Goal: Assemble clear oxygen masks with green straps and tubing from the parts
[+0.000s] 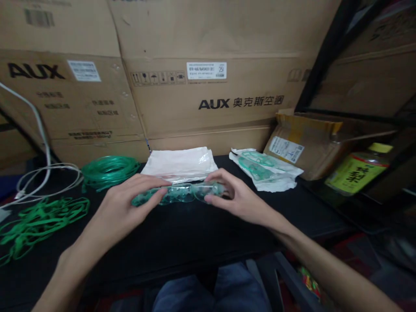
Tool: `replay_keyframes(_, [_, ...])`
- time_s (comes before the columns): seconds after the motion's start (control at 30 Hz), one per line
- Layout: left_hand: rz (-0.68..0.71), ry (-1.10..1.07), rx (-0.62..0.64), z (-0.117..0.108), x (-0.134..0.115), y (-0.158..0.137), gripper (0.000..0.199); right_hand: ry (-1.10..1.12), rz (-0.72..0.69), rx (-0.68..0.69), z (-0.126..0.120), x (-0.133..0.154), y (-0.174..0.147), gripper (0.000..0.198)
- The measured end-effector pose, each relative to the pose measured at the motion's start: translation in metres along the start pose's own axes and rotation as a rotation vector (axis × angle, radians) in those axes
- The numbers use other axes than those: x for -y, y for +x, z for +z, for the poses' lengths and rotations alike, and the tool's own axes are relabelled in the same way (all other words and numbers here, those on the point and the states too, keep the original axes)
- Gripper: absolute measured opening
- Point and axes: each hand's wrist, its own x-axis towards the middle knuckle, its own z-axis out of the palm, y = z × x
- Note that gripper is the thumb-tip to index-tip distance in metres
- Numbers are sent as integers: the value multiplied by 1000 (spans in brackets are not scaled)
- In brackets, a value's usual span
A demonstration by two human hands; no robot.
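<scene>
Between both hands, low over the black table, lies a row of clear green plastic masks (pixel 179 193), seemingly nested side by side. My left hand (pixel 131 200) wraps its left end, with the thumb in front and the fingers behind. At the right end, my right hand (pixel 234 193) grips the last piece between thumb and fingers. Just behind the row is a stack of white paper-and-film pouches (pixel 180 162). A coil of green tubing (pixel 108 170) rests left of them, near my left wrist. Loose green elastic straps (pixel 48 221) lie in a tangle farther left.
Filled pouches with green parts inside (pixel 264 169) lie to the right. Beyond them stand an open cardboard box (pixel 302 143) and a yellow-labelled bottle (pixel 359 169). Large cartons (pixel 208 34) wall off the back. A white cable (pixel 40 125) loops at left across the black table (pixel 182 242).
</scene>
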Motion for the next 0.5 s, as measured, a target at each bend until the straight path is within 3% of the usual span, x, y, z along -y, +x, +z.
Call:
replay_keyframes(0.1, [5,-64,76,11,3,48,28,-82,-92,-19,-18,-3,34,31])
replay_keyframes(0.17, [-16,-84,111,18,8,64,28,-112,-89,-1,-20,-10,48,30])
replay_keyframes(0.5, [-108,-155,312,25,35,39,32,-272,-51,50,-1,-44,44,35])
